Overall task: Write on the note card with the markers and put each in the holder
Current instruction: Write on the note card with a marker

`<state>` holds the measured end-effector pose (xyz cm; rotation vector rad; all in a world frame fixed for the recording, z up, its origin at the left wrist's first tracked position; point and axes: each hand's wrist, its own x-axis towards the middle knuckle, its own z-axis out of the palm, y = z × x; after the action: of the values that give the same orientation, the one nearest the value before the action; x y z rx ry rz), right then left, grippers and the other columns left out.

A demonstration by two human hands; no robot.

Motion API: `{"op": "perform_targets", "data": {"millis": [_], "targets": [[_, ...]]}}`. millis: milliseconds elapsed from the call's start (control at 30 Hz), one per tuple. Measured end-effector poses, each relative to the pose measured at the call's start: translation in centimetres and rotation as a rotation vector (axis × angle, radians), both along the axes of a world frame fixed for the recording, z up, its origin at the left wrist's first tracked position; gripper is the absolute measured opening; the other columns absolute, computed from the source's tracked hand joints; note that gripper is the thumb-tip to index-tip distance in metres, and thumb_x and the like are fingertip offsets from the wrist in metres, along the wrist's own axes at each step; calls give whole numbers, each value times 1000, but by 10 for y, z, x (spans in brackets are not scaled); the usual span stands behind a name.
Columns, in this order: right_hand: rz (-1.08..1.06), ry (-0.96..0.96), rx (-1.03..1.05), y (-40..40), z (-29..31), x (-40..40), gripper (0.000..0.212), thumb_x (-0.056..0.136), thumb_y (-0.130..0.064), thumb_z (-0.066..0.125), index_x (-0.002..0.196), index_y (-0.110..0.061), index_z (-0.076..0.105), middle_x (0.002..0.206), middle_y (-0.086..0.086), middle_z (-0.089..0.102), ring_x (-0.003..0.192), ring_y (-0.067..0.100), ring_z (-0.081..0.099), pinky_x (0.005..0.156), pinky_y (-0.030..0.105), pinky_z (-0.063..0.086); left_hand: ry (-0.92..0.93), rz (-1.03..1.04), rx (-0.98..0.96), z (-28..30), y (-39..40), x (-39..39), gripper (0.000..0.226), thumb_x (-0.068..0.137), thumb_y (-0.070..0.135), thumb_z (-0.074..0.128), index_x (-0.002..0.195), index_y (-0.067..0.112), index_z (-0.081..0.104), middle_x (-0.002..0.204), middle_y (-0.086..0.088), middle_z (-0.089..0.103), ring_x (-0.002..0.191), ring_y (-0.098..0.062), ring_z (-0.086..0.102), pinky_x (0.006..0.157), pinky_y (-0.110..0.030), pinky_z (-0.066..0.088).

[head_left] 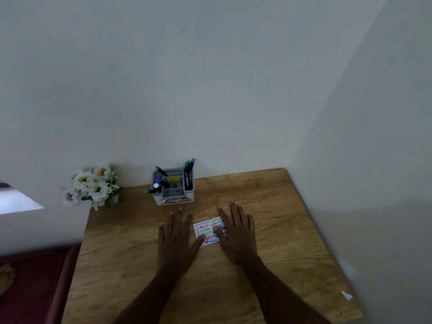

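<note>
Pale walls meet in a corner behind a wooden counter (268,265), seen from above. Both hands lie palm-down on the counter with fingers straight and slightly spread — neither grips anything. The left hand (176,239) rests just left of the note card (208,230), its thumb touching the card's lower left edge; the right hand (236,237) covers the card's right part, thumb lying across the writing. A bunch of white flowers (92,185) stands at the counter's far left corner. The grey holder (174,199) sits at the far edge by the wall, beyond the hands. Markers (189,174) stand in its compartments — some upright on the right side, others leaning on the left. The card bears lines of writing in several colours.
</note>
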<state>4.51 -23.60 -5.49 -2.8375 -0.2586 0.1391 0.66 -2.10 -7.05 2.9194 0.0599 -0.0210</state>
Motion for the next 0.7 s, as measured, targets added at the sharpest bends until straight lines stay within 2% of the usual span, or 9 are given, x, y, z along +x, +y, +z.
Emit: {"op": "perform_targets", "data": {"millis": [200,333,467,700], "targets": [[20,19,-39,-1,-2,2,70,103,-73,20,165,-45,6,177,-1,-10,163,31,-11,127,68,1,50,-3,16,5,-1,0,87,95,84,22,166,37,6,174,2,-11,161,-24,-8,128,-56,10],[18,13,-50,-1,0,3,70,102,-72,23,165,-43,14,178,1,-4,164,33,-3,126,70,7,102,-31,12,10,1,2,88,95,84,21,166,37,0,173,2,-17,160,-24,-16,128,-57,7],[22,-18,-54,-5,-5,4,71,102,-70,30,165,-41,20,178,3,2,163,35,3,125,71,12,118,-93,-9,12,8,0,90,95,82,30,166,35,3,173,2,-18,159,-23,-19,128,-56,8],[17,-21,-69,-1,-6,5,72,101,-69,34,165,-39,21,178,4,5,163,36,6,125,71,11,133,-112,20,14,13,-1,90,96,83,27,166,34,1,173,0,-19,159,-24,-18,127,-51,2]]}}
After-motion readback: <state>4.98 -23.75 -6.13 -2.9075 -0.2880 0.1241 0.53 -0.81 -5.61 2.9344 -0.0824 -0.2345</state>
